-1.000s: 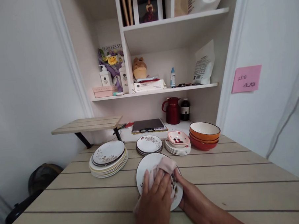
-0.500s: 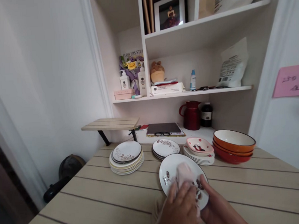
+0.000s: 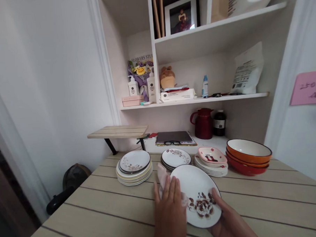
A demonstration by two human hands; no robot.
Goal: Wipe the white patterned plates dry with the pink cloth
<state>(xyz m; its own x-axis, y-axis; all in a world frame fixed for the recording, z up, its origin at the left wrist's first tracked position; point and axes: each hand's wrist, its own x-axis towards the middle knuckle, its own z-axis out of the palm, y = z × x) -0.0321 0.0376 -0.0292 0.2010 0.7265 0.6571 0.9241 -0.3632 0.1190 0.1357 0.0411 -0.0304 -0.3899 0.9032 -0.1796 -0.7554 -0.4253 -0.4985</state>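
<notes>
A white plate (image 3: pixel 197 181) with a dark rim and a brown flower pattern is tilted up above the table front. My right hand (image 3: pixel 225 217) grips its lower right edge, thumb on the face and the other fingers behind. My left hand (image 3: pixel 170 205) is at the plate's left edge, holding a pale pink cloth (image 3: pixel 162 175) under nearly straight fingers. Part of the cloth sticks out past the fingertips, and some shows between hand and plate. Just behind the plate lies a short stack of flowered plates (image 3: pixel 175 157).
A taller plate stack (image 3: pixel 134 166) stands left. To the right are small plates (image 3: pixel 211 168) under a pink square dish (image 3: pixel 212 154), then stacked orange and red bowls (image 3: pixel 248 155). A red jug (image 3: pixel 203 123), dark bottle (image 3: pixel 219 122) and laptop (image 3: pixel 173 136) sit behind. A small raised shelf (image 3: pixel 118 131) stands back left.
My left hand and the cloth have moved left, from the middle of the plate to its left edge, uncovering the flower pattern. My right hand still holds the plate.
</notes>
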